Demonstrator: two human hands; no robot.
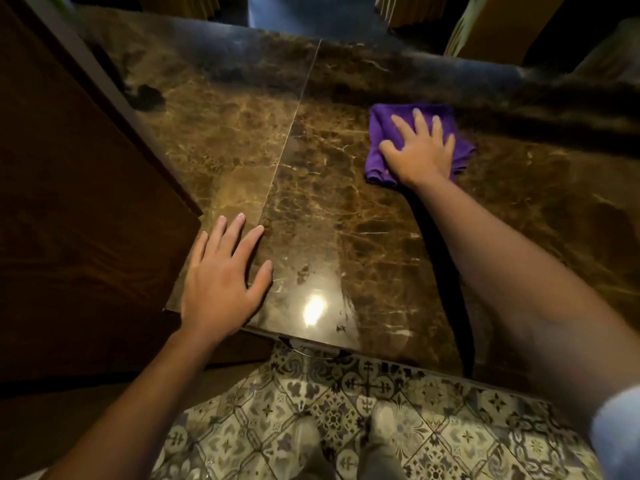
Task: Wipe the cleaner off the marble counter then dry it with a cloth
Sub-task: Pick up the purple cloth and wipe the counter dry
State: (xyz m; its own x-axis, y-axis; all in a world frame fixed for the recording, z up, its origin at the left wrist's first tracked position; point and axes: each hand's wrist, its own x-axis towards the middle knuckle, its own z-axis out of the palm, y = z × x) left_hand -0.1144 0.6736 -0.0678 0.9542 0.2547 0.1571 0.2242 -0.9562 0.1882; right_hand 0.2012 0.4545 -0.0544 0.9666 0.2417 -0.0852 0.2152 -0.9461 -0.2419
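The brown veined marble counter (346,216) fills the middle of the view, with a thin seam running from its far edge toward the near left. A folded purple cloth (381,131) lies flat on the counter at the right, toward the back. My right hand (420,150) presses down on it with the fingers spread over the fabric. My left hand (221,278) rests flat on the counter's near left corner, fingers apart and holding nothing. A bright light reflection shines on the polished stone beside that hand.
A dark wooden cabinet side (76,209) rises along the counter's left edge. A small dark patch (147,95) sits on the stone at the back left. Patterned floor tiles (346,410) and my shoes show below the counter's near edge. Curtains hang beyond the far edge.
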